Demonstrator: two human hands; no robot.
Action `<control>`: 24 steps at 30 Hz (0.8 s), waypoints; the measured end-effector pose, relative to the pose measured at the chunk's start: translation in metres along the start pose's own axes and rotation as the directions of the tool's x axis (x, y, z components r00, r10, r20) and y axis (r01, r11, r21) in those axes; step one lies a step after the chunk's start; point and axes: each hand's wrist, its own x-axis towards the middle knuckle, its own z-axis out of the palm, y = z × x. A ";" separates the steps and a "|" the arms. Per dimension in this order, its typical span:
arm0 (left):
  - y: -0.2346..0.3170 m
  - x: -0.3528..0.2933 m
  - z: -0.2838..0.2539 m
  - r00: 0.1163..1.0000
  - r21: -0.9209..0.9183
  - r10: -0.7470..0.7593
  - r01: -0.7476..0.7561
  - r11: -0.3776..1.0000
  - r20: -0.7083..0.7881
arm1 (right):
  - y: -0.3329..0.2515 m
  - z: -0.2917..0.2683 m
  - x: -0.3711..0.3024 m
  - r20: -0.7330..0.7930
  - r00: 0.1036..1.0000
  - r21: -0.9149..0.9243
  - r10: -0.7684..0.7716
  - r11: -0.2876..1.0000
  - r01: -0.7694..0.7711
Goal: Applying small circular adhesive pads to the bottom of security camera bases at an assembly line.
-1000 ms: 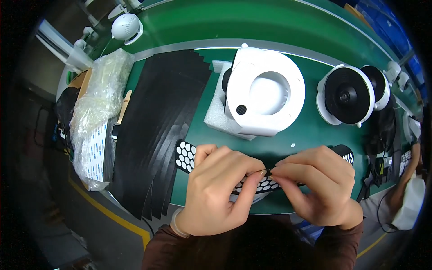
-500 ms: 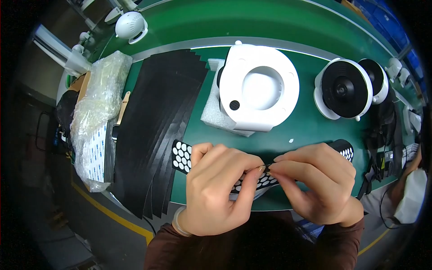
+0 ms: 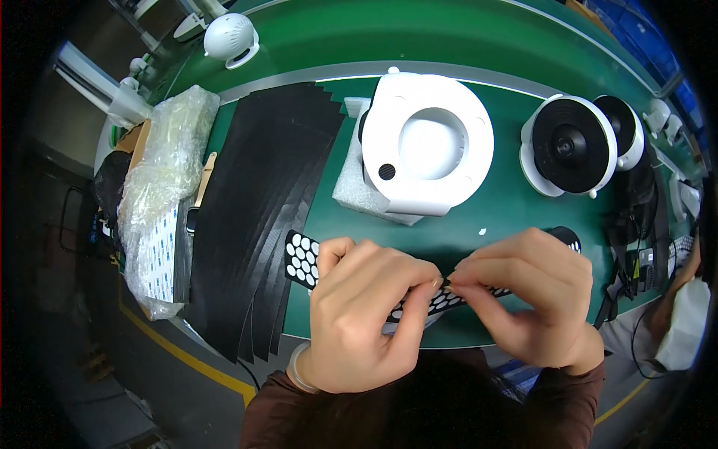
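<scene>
Close to the table's near edge, my left hand (image 3: 366, 318) and my right hand (image 3: 527, 295) meet fingertip to fingertip, both closed in a pinch. A long black strip with rows of white round dots (image 3: 301, 260) runs behind and between them, its ends showing past both hands. The pinching fingertips grip its edge in the middle; the exact spot is partly hidden by the fingers. Beyond my hands stands a white round housing (image 3: 479, 150) with a large circular opening and a small black textured disc (image 3: 387, 172), propped on white foam (image 3: 351, 187).
Fanned black sheets (image 3: 254, 187) lie at left, beside a bubble-wrapped bundle (image 3: 161, 165) and a wooden stick (image 3: 206, 178). Two white fan-like units with black fronts (image 3: 572, 146) stand at right, near dark cables (image 3: 636, 224). Another white unit (image 3: 230, 39) sits on the green surface at back.
My right hand has shifted slightly, covering more of the strip's right end, while the left barely moved. The white unit at the back left has moved to the right.
</scene>
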 end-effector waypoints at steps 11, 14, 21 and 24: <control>-0.007 -0.001 0.004 0.990 -0.025 -0.132 0.130 0.991 -0.054 | -0.005 -0.020 0.002 0.029 0.983 0.122 0.181 0.975 -0.183; -0.002 -0.006 0.007 0.973 0.026 -0.204 0.208 0.978 -0.105 | 0.016 -0.008 0.008 -0.123 0.867 0.404 0.483 0.822 -0.400; -0.014 -0.011 0.013 0.995 0.081 -0.090 0.094 0.992 -0.047 | 0.030 0.009 0.016 0.072 0.766 0.564 0.639 0.607 -0.559; -0.011 -0.014 0.014 0.995 0.100 -0.097 0.098 0.990 -0.020 | 0.030 0.013 0.018 0.024 0.807 0.521 0.590 0.682 -0.513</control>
